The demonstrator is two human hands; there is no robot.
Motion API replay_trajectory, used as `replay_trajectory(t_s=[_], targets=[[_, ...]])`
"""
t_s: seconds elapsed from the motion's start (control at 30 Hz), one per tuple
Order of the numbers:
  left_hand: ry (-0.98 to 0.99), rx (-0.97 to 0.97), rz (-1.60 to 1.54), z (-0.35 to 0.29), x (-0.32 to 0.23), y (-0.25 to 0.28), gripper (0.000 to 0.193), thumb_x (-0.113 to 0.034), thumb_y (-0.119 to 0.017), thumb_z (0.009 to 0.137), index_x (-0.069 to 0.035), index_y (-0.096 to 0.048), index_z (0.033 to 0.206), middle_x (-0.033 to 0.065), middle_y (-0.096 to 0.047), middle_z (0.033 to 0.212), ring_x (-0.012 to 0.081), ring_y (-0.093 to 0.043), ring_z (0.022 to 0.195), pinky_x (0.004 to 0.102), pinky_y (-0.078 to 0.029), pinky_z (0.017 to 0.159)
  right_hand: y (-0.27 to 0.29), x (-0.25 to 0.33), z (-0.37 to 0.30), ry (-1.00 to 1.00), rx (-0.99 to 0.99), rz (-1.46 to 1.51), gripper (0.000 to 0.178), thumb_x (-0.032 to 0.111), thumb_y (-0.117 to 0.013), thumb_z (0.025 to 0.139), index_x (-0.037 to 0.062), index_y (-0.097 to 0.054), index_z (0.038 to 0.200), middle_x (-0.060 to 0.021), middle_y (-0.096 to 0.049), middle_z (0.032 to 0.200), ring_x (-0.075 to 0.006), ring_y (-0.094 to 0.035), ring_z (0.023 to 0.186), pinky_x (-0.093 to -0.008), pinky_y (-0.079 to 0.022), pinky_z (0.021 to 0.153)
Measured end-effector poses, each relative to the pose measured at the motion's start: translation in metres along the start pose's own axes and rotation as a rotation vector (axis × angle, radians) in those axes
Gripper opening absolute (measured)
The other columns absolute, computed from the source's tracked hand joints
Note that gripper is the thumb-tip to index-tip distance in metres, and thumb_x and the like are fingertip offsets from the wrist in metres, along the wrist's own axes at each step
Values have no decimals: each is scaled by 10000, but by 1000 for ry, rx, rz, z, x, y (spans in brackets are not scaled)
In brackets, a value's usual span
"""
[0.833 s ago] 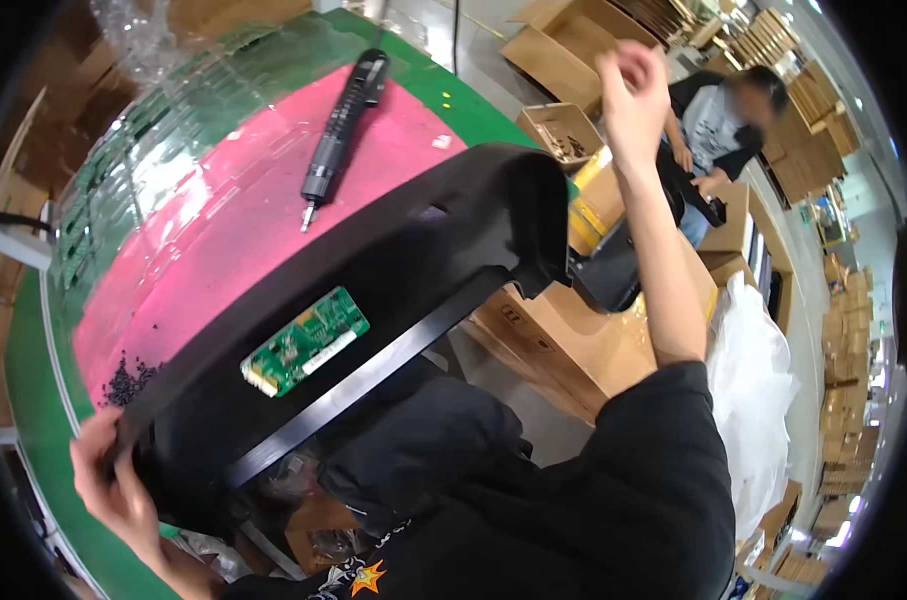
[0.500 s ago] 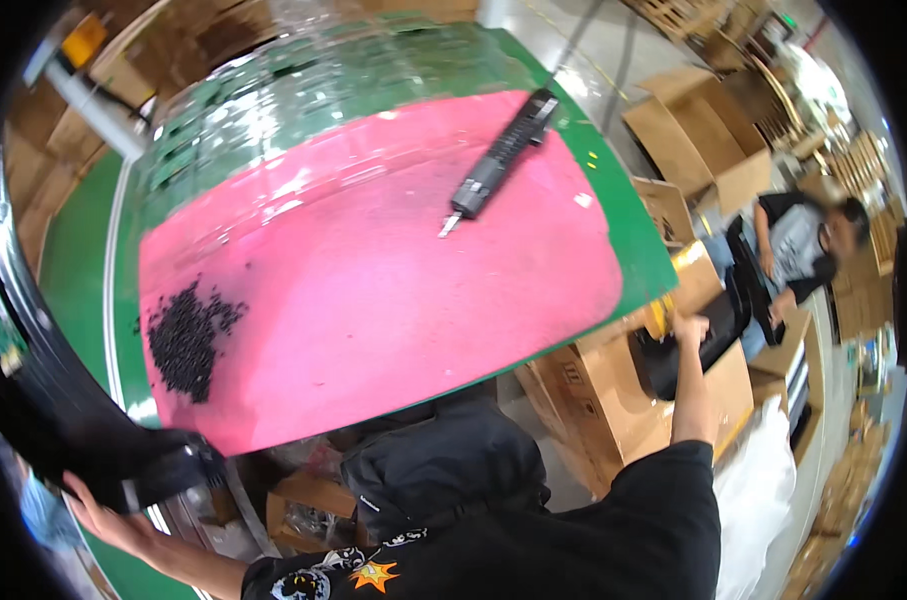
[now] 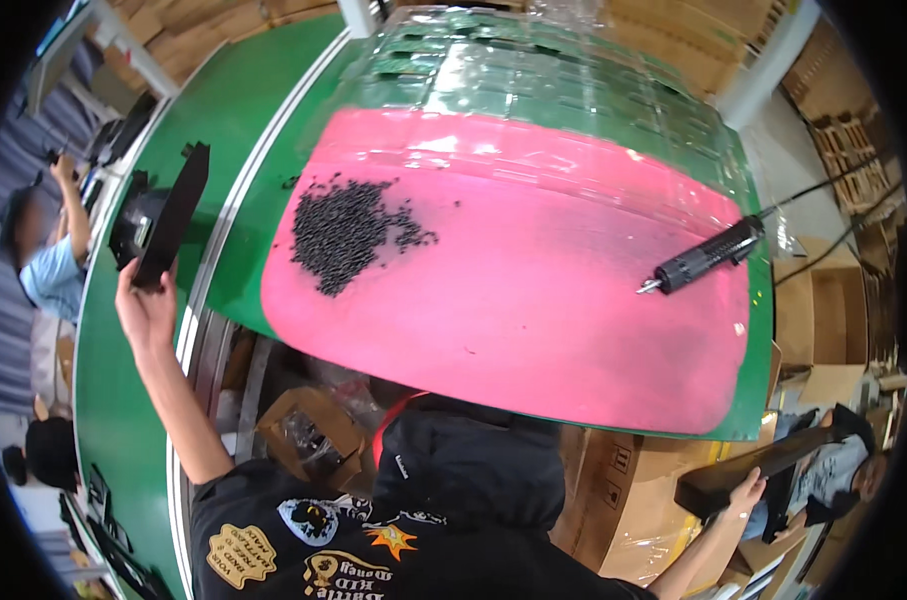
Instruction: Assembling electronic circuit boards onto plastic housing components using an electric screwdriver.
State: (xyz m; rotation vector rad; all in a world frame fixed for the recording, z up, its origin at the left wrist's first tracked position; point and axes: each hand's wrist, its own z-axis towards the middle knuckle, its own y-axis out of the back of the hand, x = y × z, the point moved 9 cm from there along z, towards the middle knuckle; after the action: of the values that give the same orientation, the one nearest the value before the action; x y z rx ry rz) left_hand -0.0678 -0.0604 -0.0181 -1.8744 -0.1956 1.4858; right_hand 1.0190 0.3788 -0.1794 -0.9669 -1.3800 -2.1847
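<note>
Left hand (image 3: 148, 308) and black housing (image 3: 174, 222) have moved over green strip (image 3: 121, 420).

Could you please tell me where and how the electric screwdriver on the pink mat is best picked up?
The screwdriver is probably best taken around the middle of its thick black barrel, across its length, coming from above and the near side. It lies slanted, its metal bit at the left end and its cable at the right, so the middle avoids both.

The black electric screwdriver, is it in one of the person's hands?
No, the screwdriver lies on the pink mat, apart from the left hand and the right hand.
</note>
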Motion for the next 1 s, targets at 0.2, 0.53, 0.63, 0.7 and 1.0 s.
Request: replay_trajectory(t_s=[0.2, 0.53, 0.63, 0.7, 1.0], targets=[[-128, -317, -261, 59, 7, 44, 531, -266, -671, 932, 8, -453, 1332, 130, -498, 1395, 278, -464, 1314, 483, -431, 1065, 32, 176, -78, 175, -223, -206, 432, 295, -547, 1041, -69, -493, 1266, -164, -589, 1084, -236, -548, 964, -331, -466, 862], [-425, 547, 841, -39, 100, -265, 385, -122, -570, 956, 8, -563, 1319, 135, -637, 1265, 209, -589, 1190, 338, -466, 1008, -29, 353, -150, 1215, 305, -284, 317, -83, -608, 738, -8, -503, 1028, -188, -561, 1013, -379, -551, 882, -457, -464, 748], [-339, 1109, 1003, -105, 168, -344, 390, -99, -679, 869, -13, -607, 1242, 85, -639, 1213, 206, -602, 1139, 337, -452, 1006, -61, 384, -160, 1250, 465, -220, 331, -61, -622, 672, 6, -489, 968, -168, -540, 933, -356, -530, 817, -443, -454, 686], [-598, 1351, 1209, -139, 198, -370, 523, -239, -729, 862, -12, -542, 1294, 160, -570, 1290, 315, -544, 1226, 416, -438, 1044, -86, 417, -162, 1165, 609, -289, 288, -76, -633, 676, 15, -508, 919, -150, -515, 889, -354, -499, 804, -435, -430, 683], [-596, 1681, 1281, -146, 264, -374, 310, -285, -697, 863, -12, -614, 984, 127, -636, 982, 337, -620, 1016, 438, -520, 851, -130, 572, -187, 1435, 595, 22, 295, 71, -742, 702, 21, -578, 943, -142, -595, 897, -336, -568, 793, -436, -435, 716]])
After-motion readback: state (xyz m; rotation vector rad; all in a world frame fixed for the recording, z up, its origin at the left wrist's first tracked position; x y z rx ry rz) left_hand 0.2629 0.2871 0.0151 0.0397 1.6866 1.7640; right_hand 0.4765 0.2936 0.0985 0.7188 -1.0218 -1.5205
